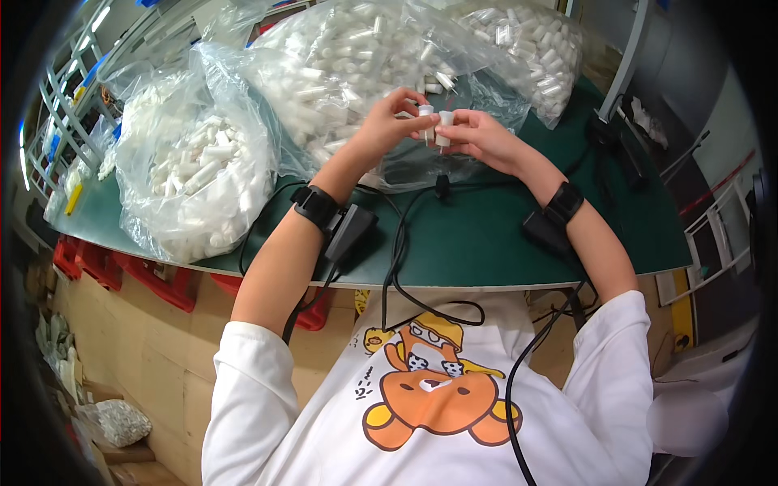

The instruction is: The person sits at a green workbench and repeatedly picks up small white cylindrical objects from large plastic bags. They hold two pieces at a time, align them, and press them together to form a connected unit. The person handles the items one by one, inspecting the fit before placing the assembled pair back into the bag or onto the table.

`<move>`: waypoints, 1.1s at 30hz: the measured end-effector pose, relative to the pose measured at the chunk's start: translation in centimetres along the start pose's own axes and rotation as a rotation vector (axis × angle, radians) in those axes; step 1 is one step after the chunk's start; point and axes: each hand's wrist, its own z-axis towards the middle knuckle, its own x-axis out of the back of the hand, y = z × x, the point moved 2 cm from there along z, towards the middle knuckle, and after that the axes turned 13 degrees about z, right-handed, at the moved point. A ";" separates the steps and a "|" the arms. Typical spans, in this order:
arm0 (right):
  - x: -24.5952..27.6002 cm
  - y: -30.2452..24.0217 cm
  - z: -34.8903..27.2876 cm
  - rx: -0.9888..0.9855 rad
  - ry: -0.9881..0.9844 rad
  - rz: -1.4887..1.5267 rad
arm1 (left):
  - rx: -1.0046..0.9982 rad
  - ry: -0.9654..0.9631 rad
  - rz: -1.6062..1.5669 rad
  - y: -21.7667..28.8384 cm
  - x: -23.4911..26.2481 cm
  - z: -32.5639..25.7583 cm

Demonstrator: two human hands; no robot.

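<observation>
Above the far half of the green table (478,243), my two hands meet close together. My left hand (391,123) pinches a small white plastic vial (426,111) between thumb and fingers. Right beside it, a second small white vial (445,119) is gripped in my right hand (489,142). Both vials stand roughly upright, side by side; my fingers cover parts of them, and I cannot tell whether they touch. Just behind my hands lies a large clear plastic bag (324,65) full of white vials.
Another open clear bag of white pieces (203,166) sits at the left table edge. A third full bag (547,61) is at the back right. Black cables (397,243) cross the table toward me from the black wrist units. Red stools (166,279) stand below the left edge.
</observation>
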 end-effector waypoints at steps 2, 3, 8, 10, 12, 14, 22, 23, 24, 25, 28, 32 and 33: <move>-0.3 0.3 0.0 0.063 -0.011 0.026 | -0.038 0.014 -0.022 0.1 -0.1 -0.3; -0.5 0.1 0.1 0.071 0.007 0.013 | -0.058 0.026 -0.017 0.2 -0.1 -0.2; -1.9 -1.2 -0.2 0.126 0.092 -0.055 | -0.124 0.050 -0.051 0.9 0.1 -0.2; -2.4 -2.0 -0.4 0.169 0.145 -0.122 | -0.130 0.047 -0.060 1.8 0.0 -0.6; -2.7 -3.0 -0.7 0.210 0.156 -0.222 | -0.031 0.103 -0.179 1.9 0.1 -0.4; -3.6 -4.4 -1.1 0.282 0.168 -0.275 | 0.059 0.149 -0.232 1.2 0.3 0.4; -19.4 -12.9 0.5 0.178 -0.294 -0.184 | 0.182 0.163 0.039 -3.3 0.7 1.3; -21.0 -13.2 2.0 0.173 -0.371 -0.236 | 0.218 0.138 0.086 -3.2 0.4 1.3; -23.1 -13.4 3.1 0.153 -0.372 -0.318 | 0.148 0.193 0.058 -3.8 0.4 1.5; -24.6 -13.1 4.6 0.117 -0.395 -0.328 | 0.085 0.172 0.086 -5.2 0.4 2.2; -27.2 -11.9 8.3 0.029 -0.343 -0.264 | -0.036 0.062 -0.034 -6.8 0.6 2.0; -28.4 -12.0 7.9 0.188 -0.300 -0.430 | -0.074 -0.032 0.089 -6.2 1.4 0.8; -27.5 -12.2 7.6 0.161 -0.425 -0.410 | -0.085 -0.052 0.151 -5.7 1.1 1.0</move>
